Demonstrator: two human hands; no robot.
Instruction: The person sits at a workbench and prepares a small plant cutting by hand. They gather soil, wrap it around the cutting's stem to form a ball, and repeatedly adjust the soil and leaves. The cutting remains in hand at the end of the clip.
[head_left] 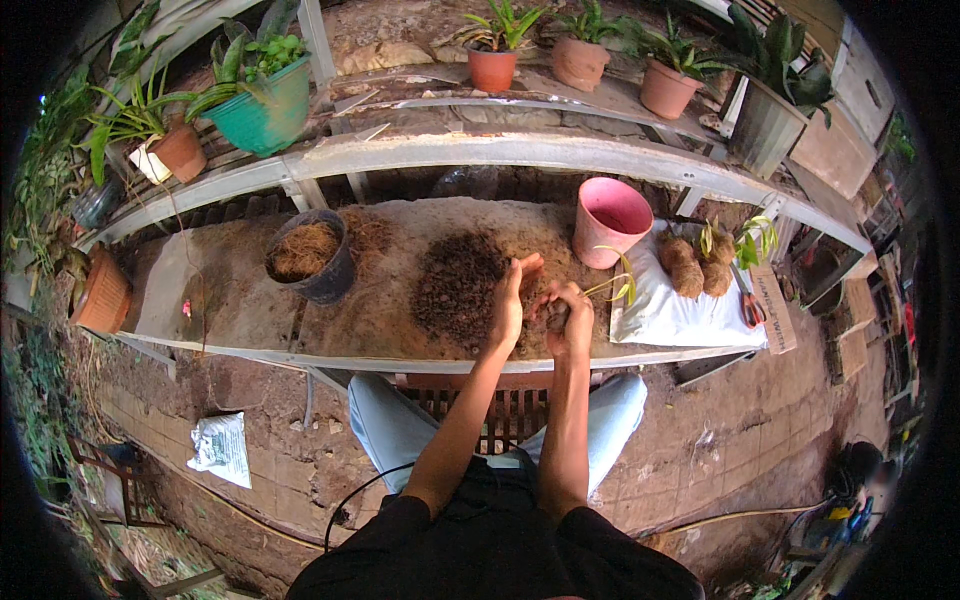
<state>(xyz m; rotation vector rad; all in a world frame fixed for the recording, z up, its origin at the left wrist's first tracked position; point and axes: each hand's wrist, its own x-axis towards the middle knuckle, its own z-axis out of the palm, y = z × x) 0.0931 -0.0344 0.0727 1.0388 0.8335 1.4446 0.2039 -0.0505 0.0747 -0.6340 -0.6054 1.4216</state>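
My left hand [511,305] is open, its edge resting at the right side of a heap of dark soil [450,290], fingers stretched out. Close beside it, my right hand [568,314] is closed around the base of a small plant [627,283]. A thin stem with yellow-green leaves sticks out to the right of that fist, while the roots are mostly hidden by the fingers. Just beyond my hands stands a pink pot [610,222], upright, with its inside visible. Both hands are over the soil-strewn bench top [375,318].
A black pot [325,262] of brown fibre stands left of the soil. On the right, a white sack [655,315] bears brown root balls [683,268] with leafy shoots, plus scissors [750,306]. Behind runs a metal rail [480,150], with potted plants on shelves beyond.
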